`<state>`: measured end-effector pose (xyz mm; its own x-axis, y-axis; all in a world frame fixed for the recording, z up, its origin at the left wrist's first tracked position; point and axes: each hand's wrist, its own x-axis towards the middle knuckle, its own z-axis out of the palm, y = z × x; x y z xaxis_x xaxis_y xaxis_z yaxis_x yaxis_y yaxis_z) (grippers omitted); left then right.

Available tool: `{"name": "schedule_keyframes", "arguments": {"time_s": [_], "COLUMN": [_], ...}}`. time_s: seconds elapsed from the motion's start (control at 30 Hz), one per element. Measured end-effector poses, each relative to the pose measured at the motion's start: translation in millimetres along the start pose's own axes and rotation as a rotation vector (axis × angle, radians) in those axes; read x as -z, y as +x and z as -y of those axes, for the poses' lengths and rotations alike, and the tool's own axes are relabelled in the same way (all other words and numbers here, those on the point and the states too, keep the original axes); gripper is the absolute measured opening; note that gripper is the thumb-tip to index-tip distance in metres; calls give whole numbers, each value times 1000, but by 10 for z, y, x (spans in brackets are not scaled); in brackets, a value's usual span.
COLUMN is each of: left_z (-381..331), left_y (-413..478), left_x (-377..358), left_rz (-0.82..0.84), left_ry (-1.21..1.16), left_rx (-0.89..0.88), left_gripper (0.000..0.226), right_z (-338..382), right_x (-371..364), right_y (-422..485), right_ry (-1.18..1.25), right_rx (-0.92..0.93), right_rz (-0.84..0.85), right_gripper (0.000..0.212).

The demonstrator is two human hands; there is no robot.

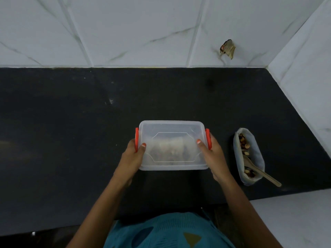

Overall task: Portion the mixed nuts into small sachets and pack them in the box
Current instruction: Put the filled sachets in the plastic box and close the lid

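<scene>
You grip the lidded box (172, 129) with left hand (132, 156) and right hand (214, 156); sachets (170, 149) seemingly packed, leftover nuts (243, 139) in bag (258, 154) at right.

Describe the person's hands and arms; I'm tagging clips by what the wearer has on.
The left hand and right hand have orange-painted thumbnails. No gloves, watch, bangles or sleeves show anywhere up the arms. A teal patterned garment covers the torso.

Left hand (131, 155), right hand (214, 158): grip on box (172, 131)
</scene>
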<state>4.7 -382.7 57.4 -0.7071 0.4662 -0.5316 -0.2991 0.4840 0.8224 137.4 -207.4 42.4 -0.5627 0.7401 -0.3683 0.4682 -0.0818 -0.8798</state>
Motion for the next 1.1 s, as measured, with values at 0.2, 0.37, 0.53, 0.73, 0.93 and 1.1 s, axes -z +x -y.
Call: {"name": "schedule_keyframes", "arguments": {"time_s": [0.2,0.37,0.53,0.73,0.93,1.1], "left_z": [-121,-484,-863,-1156,-1243,-1225], "left_y": [157,522,1038,1560,1877,2023], "left_x": [27,121,175,184,165,157], "left_rz": [-48,-95,-109,-170,-168,-148], "left_ry": [-24,22,18,58,49,77], "left_rx": [-54,-105,-157,-119,-58,-46], "left_gripper": [44,45,41,39,39,40], "right_z": [171,493,870,1143,1229,1125], "right_x": [-27,-72,-156,-328,-441,-478], "right_y": [201,632,1175,1714,2030,2188], "right_ry": [25,35,37,-19,-49,-81], "right_rx": [48,126,191,212,211,166], "right_rz": [-13,-20,-19,-7,5,-5], "right_gripper": [56,54,50,42,41,43]}}
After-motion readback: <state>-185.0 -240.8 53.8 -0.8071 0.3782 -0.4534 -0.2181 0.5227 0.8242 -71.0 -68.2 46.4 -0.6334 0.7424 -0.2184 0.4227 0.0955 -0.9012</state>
